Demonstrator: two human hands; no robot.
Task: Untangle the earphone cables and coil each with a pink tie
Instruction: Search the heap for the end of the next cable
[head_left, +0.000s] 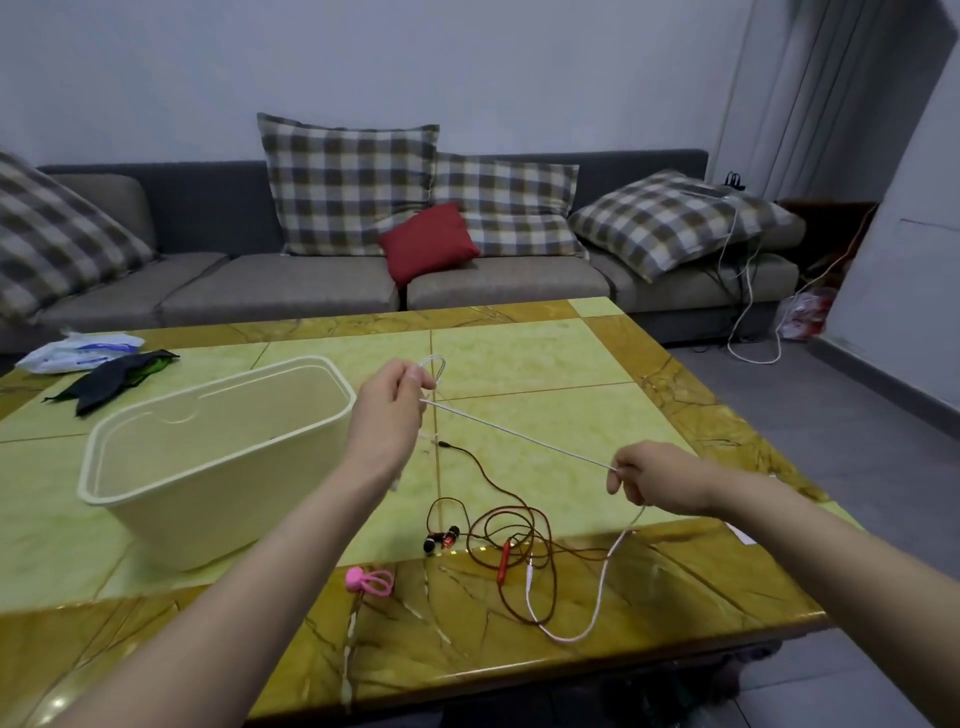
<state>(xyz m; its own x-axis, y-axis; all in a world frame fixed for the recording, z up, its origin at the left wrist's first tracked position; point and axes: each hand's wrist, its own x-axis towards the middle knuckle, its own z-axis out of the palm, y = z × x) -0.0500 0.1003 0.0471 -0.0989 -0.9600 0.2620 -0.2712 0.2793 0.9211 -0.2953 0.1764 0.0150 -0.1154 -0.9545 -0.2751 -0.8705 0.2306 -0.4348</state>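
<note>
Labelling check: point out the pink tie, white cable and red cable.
pink tie (356, 578), head view, on its round knob.
white cable (519, 435), head view, on its taut stretch.
red cable (504, 562), head view, on its inline remote.

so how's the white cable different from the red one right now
The white cable is stretched taut in the air between the left hand and the right hand. The red cable lies slack on the table, untouched. The white cable runs in one straight span with a trailing tail, while the red cable sits in loose loops. Both lie partly on the table.
</note>
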